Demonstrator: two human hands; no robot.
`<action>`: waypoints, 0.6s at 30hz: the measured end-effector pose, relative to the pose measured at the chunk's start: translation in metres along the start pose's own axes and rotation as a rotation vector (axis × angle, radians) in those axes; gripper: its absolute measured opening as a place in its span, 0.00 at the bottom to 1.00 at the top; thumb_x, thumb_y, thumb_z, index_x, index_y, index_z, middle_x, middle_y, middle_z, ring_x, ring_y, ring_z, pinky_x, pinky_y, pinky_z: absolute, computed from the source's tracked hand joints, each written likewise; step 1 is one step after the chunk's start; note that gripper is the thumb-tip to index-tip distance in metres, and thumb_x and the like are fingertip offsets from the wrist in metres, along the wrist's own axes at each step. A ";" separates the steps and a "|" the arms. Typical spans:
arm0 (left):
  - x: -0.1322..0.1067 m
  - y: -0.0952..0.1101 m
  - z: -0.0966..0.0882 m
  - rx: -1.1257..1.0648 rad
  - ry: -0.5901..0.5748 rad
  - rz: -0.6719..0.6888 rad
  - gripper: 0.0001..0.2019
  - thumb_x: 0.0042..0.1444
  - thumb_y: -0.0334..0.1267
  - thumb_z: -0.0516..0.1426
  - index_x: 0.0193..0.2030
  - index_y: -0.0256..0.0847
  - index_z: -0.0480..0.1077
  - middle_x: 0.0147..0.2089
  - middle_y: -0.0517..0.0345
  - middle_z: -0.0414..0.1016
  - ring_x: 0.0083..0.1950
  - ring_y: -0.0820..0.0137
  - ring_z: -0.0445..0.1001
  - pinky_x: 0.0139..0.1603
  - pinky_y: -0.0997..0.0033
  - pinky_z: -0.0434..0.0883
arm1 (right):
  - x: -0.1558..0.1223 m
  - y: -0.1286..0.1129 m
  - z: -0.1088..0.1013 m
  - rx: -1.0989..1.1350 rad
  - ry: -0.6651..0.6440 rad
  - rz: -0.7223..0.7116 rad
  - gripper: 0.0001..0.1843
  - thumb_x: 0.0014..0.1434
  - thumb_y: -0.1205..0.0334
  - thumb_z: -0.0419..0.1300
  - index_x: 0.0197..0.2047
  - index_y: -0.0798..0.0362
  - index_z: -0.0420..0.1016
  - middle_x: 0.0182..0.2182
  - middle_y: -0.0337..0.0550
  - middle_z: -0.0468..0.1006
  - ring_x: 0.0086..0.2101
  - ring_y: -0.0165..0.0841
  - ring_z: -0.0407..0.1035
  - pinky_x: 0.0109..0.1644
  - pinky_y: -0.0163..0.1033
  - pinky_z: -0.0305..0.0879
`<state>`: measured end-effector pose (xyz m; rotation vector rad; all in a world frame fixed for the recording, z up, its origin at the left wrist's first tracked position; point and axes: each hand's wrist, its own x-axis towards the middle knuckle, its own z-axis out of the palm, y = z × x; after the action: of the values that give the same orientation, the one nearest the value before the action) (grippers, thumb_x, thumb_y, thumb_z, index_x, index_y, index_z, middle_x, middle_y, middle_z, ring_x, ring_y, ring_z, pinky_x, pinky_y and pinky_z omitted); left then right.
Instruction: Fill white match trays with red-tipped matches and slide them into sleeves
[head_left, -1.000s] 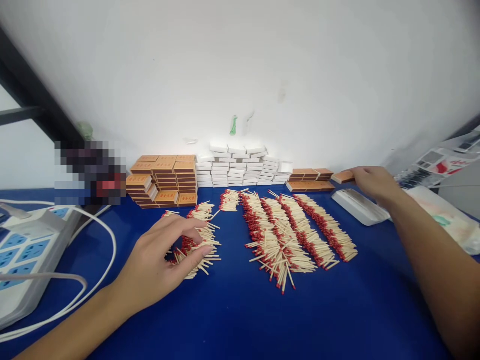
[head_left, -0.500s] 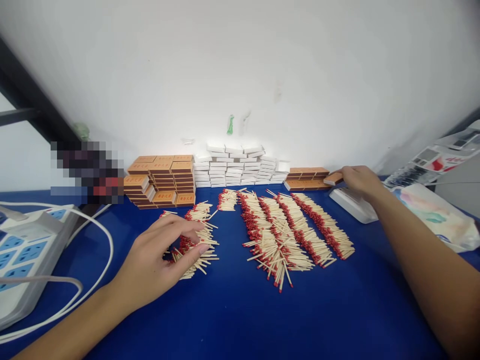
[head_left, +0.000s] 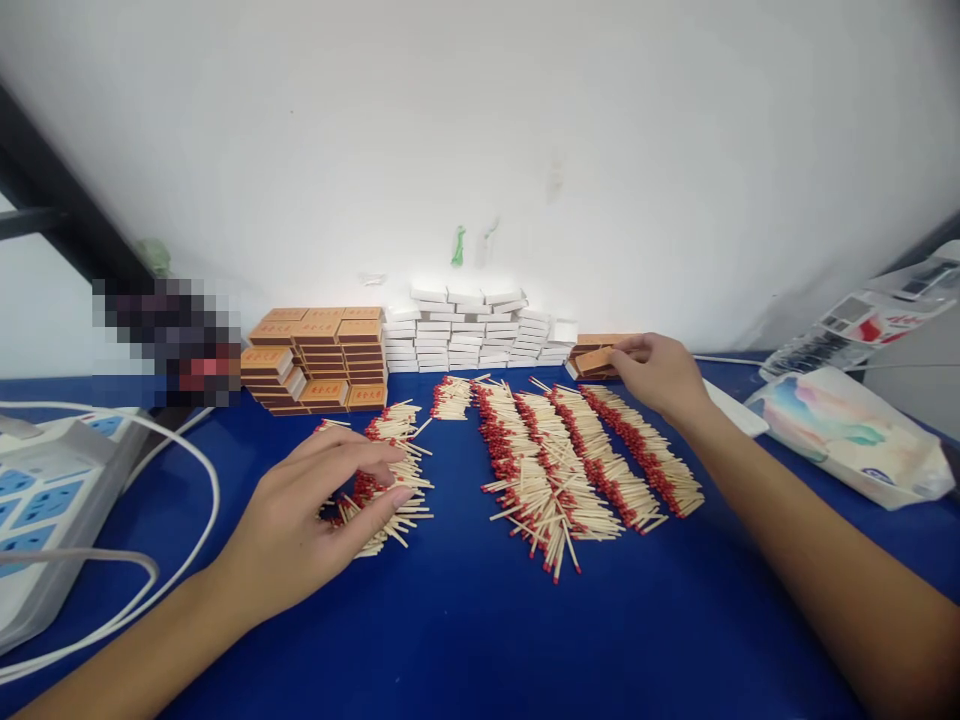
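At the right end of the table's back, my right hand (head_left: 660, 375) pinches an orange matchbox (head_left: 595, 361). That box is in front of a low stack of orange matchboxes (head_left: 600, 342) against the wall. My left hand (head_left: 319, 490) hovers over a pile of red-tipped matches (head_left: 409, 480), thumb and fingers apart with nothing between them. Several slanting rows of matches (head_left: 585, 450) lie across the middle of the table, and a small bundle of matches (head_left: 452, 397) sits behind them. White matchbox trays (head_left: 469, 330) are stacked along the wall.
A taller stack of orange matchboxes (head_left: 322, 355) stands back left. On the left lie a white power strip (head_left: 67, 520) and looping cables (head_left: 214, 490). At right are a tissue pack (head_left: 847, 430), a white flat object (head_left: 735, 408) partly behind my forearm, and a clear plastic package (head_left: 862, 315).
My right hand has moved left with the orange matchbox, from above the white flat object to the front of the low stack. My left hand has stayed nearly still.
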<state>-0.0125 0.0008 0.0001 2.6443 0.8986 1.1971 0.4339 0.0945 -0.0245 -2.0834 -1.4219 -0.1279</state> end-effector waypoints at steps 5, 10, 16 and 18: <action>0.001 0.000 0.000 0.002 0.013 0.019 0.13 0.63 0.32 0.66 0.53 0.44 0.74 0.42 0.61 0.81 0.44 0.71 0.77 0.52 0.66 0.74 | -0.007 -0.011 -0.002 -0.001 -0.042 0.080 0.14 0.60 0.47 0.61 0.35 0.49 0.74 0.33 0.47 0.83 0.39 0.46 0.76 0.49 0.53 0.65; 0.002 -0.001 0.000 0.009 0.020 0.033 0.12 0.63 0.32 0.65 0.52 0.44 0.74 0.41 0.60 0.81 0.44 0.70 0.77 0.52 0.66 0.74 | -0.009 -0.013 -0.004 -0.036 -0.109 0.048 0.14 0.61 0.47 0.62 0.35 0.49 0.75 0.36 0.47 0.84 0.41 0.46 0.77 0.46 0.50 0.67; 0.000 0.001 -0.002 0.027 0.009 0.025 0.11 0.63 0.32 0.66 0.51 0.45 0.75 0.42 0.60 0.81 0.44 0.68 0.77 0.52 0.63 0.74 | -0.010 -0.010 0.002 0.009 -0.127 -0.042 0.15 0.59 0.47 0.64 0.38 0.51 0.76 0.34 0.47 0.85 0.36 0.42 0.78 0.38 0.44 0.67; 0.000 0.001 -0.002 0.025 0.007 0.019 0.11 0.63 0.32 0.66 0.50 0.45 0.75 0.41 0.60 0.81 0.43 0.68 0.77 0.52 0.63 0.74 | -0.010 -0.009 0.002 0.006 -0.127 -0.049 0.15 0.60 0.48 0.64 0.38 0.52 0.76 0.34 0.47 0.84 0.36 0.42 0.78 0.38 0.44 0.66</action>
<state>-0.0130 -0.0002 0.0017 2.6759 0.8974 1.2073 0.4213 0.0894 -0.0258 -2.0846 -1.5467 -0.0102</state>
